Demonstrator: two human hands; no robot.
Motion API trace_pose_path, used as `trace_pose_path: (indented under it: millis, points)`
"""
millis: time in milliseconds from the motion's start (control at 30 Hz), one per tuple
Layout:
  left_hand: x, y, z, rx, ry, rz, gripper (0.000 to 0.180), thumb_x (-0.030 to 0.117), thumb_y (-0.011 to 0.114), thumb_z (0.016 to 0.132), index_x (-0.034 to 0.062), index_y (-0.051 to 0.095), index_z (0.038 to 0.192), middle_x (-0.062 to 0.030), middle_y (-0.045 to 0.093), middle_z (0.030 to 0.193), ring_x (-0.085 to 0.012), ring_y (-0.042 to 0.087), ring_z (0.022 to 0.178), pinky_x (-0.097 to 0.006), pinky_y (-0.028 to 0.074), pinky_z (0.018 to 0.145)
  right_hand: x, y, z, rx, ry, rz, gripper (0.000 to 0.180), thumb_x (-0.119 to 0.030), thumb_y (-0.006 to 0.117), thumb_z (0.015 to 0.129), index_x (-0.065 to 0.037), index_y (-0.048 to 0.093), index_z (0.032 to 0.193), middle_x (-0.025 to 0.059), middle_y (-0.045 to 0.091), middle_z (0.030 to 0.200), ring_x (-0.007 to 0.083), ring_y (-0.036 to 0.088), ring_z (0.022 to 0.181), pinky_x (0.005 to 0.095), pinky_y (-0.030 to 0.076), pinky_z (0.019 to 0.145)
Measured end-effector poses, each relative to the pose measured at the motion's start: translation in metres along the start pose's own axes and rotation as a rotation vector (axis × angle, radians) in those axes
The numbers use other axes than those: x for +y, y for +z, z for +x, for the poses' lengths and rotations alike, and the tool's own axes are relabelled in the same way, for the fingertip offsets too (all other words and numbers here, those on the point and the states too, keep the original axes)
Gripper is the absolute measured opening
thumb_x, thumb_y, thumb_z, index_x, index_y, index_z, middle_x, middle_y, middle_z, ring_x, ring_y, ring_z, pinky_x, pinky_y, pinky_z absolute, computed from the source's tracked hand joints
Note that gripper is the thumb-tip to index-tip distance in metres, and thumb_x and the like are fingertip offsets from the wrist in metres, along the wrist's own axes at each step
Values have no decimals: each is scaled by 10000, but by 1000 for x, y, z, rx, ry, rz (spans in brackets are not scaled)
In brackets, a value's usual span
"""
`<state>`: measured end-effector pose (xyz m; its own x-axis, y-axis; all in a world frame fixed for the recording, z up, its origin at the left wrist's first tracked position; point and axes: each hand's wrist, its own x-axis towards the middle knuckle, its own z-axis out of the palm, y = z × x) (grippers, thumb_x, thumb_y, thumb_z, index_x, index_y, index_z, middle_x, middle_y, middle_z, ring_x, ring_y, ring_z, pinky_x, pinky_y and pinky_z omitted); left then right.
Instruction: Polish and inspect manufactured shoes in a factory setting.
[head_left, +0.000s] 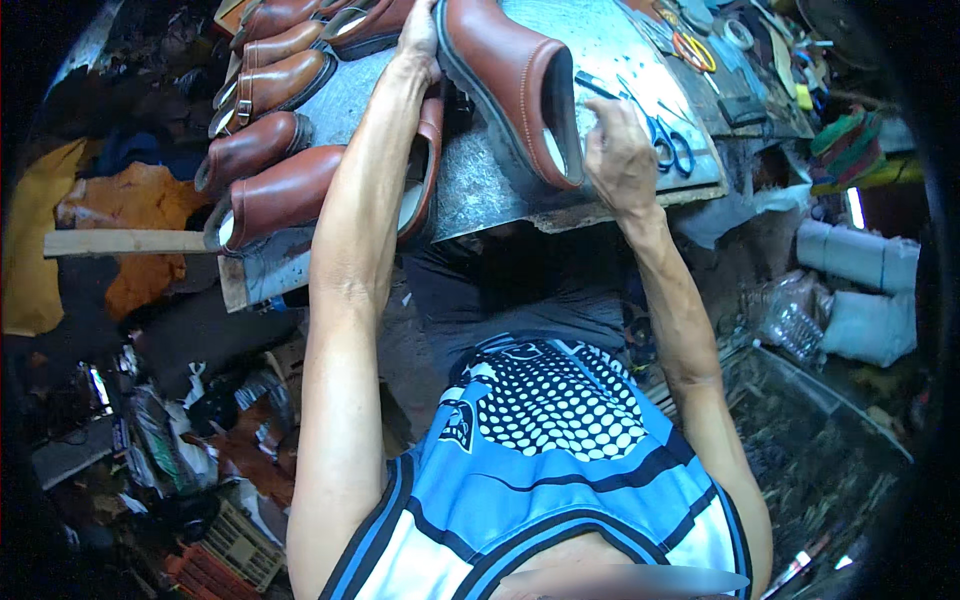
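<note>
A reddish-brown leather clog (505, 75) with a dark sole and an open heel is raised over the metal-topped workbench (480, 205). My left hand (421, 38) grips it along the sole side near the toe. Beside the shoe's opening is my right hand (622, 150), its fingers curled; whether a small thing sits between them is hidden. A slim black-handled tool (597, 86) shows just beyond those fingertips. Blue-handled scissors (672, 148) lie to the right of that hand. Another brown clog (425, 175) stands partly behind my left forearm.
Several brown shoes line the bench's left side, among them a buckled one (270, 85) and a clog (285, 195). Orange-handled scissors (693, 52) and a tape roll (738, 34) lie at the far right. A wooden strip (130, 242) juts out left, near leather pieces (135, 215).
</note>
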<state>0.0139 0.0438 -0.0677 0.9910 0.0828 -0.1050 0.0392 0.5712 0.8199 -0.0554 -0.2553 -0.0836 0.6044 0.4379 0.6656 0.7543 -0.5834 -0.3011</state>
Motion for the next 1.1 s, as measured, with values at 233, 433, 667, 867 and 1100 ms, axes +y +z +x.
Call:
trace_pose_path:
  millis: [233, 433, 667, 867, 1100]
  points:
    - [-4, -21, 39, -243, 434, 668, 363, 371, 479, 998, 79, 680, 1078, -72, 673, 905, -197, 649, 816, -334, 540, 726, -1, -13, 22, -223, -13, 331, 266, -69, 661, 892, -17, 692, 1151, 165, 687, 1123, 330, 703, 964, 393, 566, 831]
    - [-13, -6, 40, -6, 268, 398, 335, 365, 500, 994, 92, 686, 1048, -43, 647, 880, -165, 619, 796, -304, 511, 700, 23, -5, 43, -746, 243, 684, 330, -220, 717, 902, -25, 731, 1168, 124, 759, 1051, 166, 690, 973, 333, 531, 896]
    - [-13, -36, 64, -75, 275, 219, 318, 356, 499, 1000, 100, 686, 973, -25, 627, 855, -147, 583, 770, -295, 487, 679, 8, -8, 39, -538, 262, 602, 261, -190, 701, 909, -15, 740, 1099, 126, 763, 917, 152, 693, 871, 331, 539, 815]
    - [-13, -19, 61, 148, 291, 359, 288, 324, 515, 994, 85, 656, 919, -15, 596, 809, -143, 541, 722, -295, 462, 652, 42, -29, 25, 47, 679, 908, 166, -44, 567, 976, 12, 669, 1095, 131, 720, 1066, 254, 716, 952, 313, 573, 739]
    - [-19, -2, 45, 23, 512, 633, 226, 295, 619, 969, 70, 617, 991, 11, 547, 818, -107, 499, 733, -290, 444, 640, 9, -45, 23, -264, 801, 1183, 299, -210, 571, 1024, 28, 580, 1204, 154, 736, 897, 142, 674, 612, 278, 519, 512]
